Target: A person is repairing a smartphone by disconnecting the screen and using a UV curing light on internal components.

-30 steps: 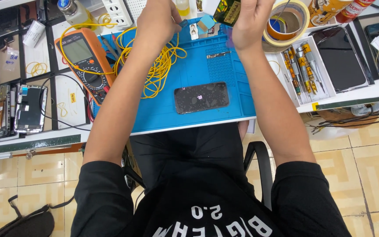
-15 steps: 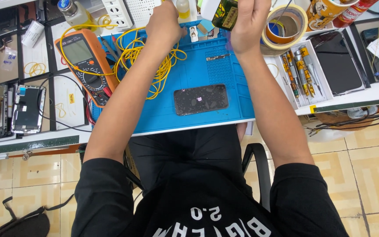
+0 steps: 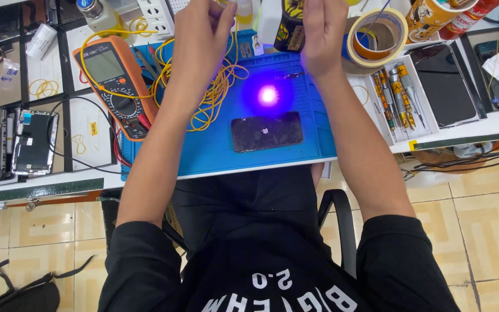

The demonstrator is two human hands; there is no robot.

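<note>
My right hand (image 3: pixel 321 36) grips a small black and yellow torch (image 3: pixel 290 26) over the far edge of the blue mat (image 3: pixel 215 153). A bright violet light spot (image 3: pixel 268 95) glows on the mat just beyond a dark phone (image 3: pixel 267 132) lying flat. My left hand (image 3: pixel 202 41) hovers with its back to the camera above a tangle of yellow wire (image 3: pixel 215 95). Its palm is hidden, and nothing shows in its fingers.
An orange multimeter (image 3: pixel 114 81) lies left of the mat, and opened phone parts (image 3: pixel 30 141) sit further left. On the right are a tape roll (image 3: pixel 376 34), a tray of screwdrivers (image 3: pixel 397 95) and dark phones (image 3: pixel 449 86). Bottles and a power strip (image 3: pixel 156 17) line the far edge.
A violet light spot has appeared on the mat above the phone. My left hand has drawn back from the far bottles to above the yellow wire.
</note>
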